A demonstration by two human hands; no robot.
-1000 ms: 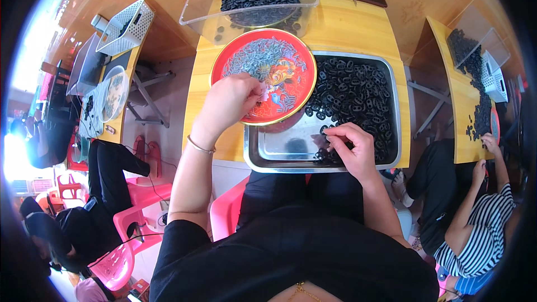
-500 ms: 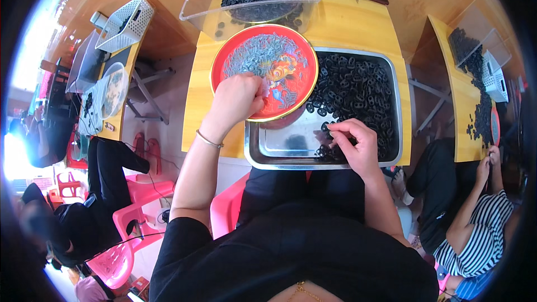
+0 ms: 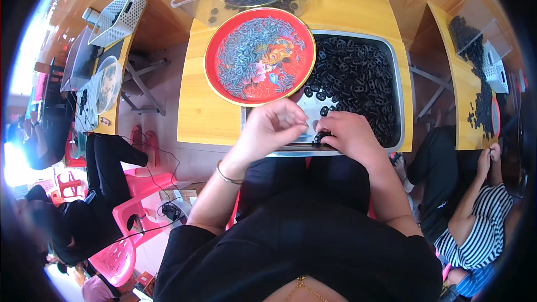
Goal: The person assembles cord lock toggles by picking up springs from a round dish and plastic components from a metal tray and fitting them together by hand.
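Working low over the metal tray (image 3: 397, 95), in the middle of the frame, looks like the right habit to me, since anything that slips would likely land on bare metal and show up at once. The black pieces (image 3: 358, 72) crowd the tray's right side, with a few loose ones by its near edge; the small grey pieces (image 3: 246, 53) lie in the red dish (image 3: 238, 93), up and to the left, overlapping the tray's corner. With parts this little, I'd guess a light pinch, one at a time, beats a fistful.

The right hand (image 3: 353, 134) curls down at the near edge, thumb and fingers slightly parted about a few black pieces and touching them; I cannot tell whether it grips one. The left hand (image 3: 274, 128) hangs just beside it, fingers curled, thumb tip near the forefinger; from here I cannot tell if they meet or hold anything.
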